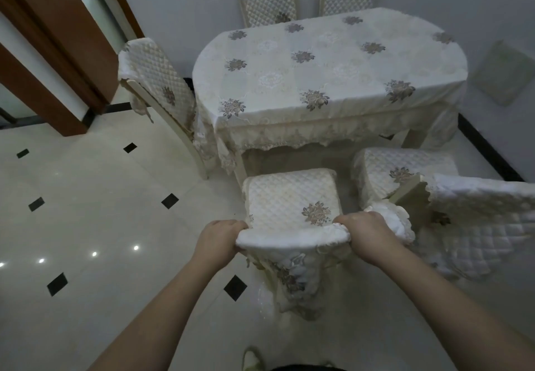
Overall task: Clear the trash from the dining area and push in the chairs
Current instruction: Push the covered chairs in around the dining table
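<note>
Both hands on the top of the near chair (292, 199) backrest: left hand (218, 239) fingers curled over its left corner, right hand (366, 234) curled over its right corner, gripping the quilted cover. Chair's seat sits just in front of the table (327, 66), front edge near the tablecloth fringe, not under it. Second chair (402, 172) just right of it, also out from the table
</note>
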A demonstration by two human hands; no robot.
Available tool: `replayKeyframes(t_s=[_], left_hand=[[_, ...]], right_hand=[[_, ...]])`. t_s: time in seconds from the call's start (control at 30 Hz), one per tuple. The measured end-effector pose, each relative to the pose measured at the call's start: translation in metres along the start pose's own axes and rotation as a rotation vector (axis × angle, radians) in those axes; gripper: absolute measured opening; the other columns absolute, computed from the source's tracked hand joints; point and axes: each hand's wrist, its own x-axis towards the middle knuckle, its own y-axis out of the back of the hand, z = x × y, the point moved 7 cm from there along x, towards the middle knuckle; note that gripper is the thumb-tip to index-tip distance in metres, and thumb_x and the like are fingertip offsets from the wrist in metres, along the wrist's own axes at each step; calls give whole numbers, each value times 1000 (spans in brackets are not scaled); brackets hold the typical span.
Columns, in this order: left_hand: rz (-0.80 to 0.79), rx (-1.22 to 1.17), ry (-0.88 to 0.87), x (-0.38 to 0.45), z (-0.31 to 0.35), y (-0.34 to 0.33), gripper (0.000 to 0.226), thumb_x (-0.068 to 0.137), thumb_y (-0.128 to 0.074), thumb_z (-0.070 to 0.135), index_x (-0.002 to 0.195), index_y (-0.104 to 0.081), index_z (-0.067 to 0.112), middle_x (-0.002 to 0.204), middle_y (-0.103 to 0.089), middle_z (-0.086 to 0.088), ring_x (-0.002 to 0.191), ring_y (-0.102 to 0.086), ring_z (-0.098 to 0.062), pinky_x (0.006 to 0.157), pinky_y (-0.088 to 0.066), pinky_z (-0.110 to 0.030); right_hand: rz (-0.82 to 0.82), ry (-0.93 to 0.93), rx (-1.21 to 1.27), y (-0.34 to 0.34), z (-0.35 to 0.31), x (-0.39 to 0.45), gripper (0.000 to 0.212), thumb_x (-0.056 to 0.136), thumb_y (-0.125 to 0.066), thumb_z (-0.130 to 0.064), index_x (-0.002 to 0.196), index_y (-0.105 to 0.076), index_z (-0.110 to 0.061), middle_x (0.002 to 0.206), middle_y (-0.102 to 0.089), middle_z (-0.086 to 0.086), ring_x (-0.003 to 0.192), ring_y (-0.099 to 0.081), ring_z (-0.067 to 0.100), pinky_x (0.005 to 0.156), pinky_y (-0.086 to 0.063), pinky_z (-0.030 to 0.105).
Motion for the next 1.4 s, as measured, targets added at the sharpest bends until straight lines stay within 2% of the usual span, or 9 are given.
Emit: replayKeyframes(t_s=[0.07,0.17,0.37,0.57,0.8,0.87,1.03,1.2,1.4], left_hand=[[-19,28,23,8,-1,-2,15,61,-74,17,71,-65,24,62,-62,5,54,-57,-19,52,-30,-24],[-81,63,38,21,1,-5,12,71,-68,24,82,-66,25,75,-65,5,67,-60,-19,57,-33,-26],[-87,68,52,52,0,-12,22,74,-67,32,95,-67,28,84,-67,3,73,-62,-21,60,-40,-28],[-45,64,88,86,-15,-17,19,66,-72,22,83,-69,28,73,-66,4,64,-61,-20,56,-32,-25],[-53,97,86,137,-50,-21,19,59,-75,22,76,-68,28,62,-65,2,55,-59,-21,51,-29,-23],[-38,93,75,150,-55,-19,18,63,-75,22,79,-69,28,65,-66,1,58,-60,-23,52,-28,-25],[-79,90,35,181,-68,-10,21,78,-65,25,98,-66,29,88,-69,0,81,-63,-24,60,-29,-28],[-121,119,69,201,-85,-10,24,81,-59,21,103,-65,29,91,-68,0,84,-63,-24,62,-32,-28],[-90,90,113,225,-99,-12,23,80,-62,22,100,-68,31,89,-68,2,82,-62,-22,64,-27,-27]], right_hand=[[-10,-5,53,5,1,4,33,80,-55,-21,109,-62,-34,102,-68,-4,102,-60,19,72,-25,28],[-18,-14,16,5,8,18,33,81,-55,-21,111,-60,-34,106,-68,-3,103,-60,19,75,-30,30],[-33,-56,12,8,33,52,34,80,-56,-18,109,-60,-34,107,-68,-5,104,-60,20,80,-34,31],[-21,-59,-6,2,41,86,32,76,-55,-16,104,-62,-30,102,-68,-4,101,-60,22,81,-38,34],[-70,-56,-38,12,42,143,43,82,-54,-19,121,-56,-38,114,-66,-6,107,-58,22,85,-38,33],[-91,-65,-56,13,46,160,42,81,-57,-22,120,-56,-38,114,-65,-7,107,-57,21,85,-38,33],[-88,-108,-54,16,52,196,29,80,-58,-22,106,-60,-34,107,-67,-7,103,-59,19,80,-39,31],[-115,-99,-58,16,47,222,36,81,-59,-19,113,-59,-36,112,-65,-7,106,-58,20,83,-38,31],[-116,-89,-28,22,57,249,42,79,-58,-17,115,-58,-38,113,-64,-10,108,-55,20,82,-35,32]])
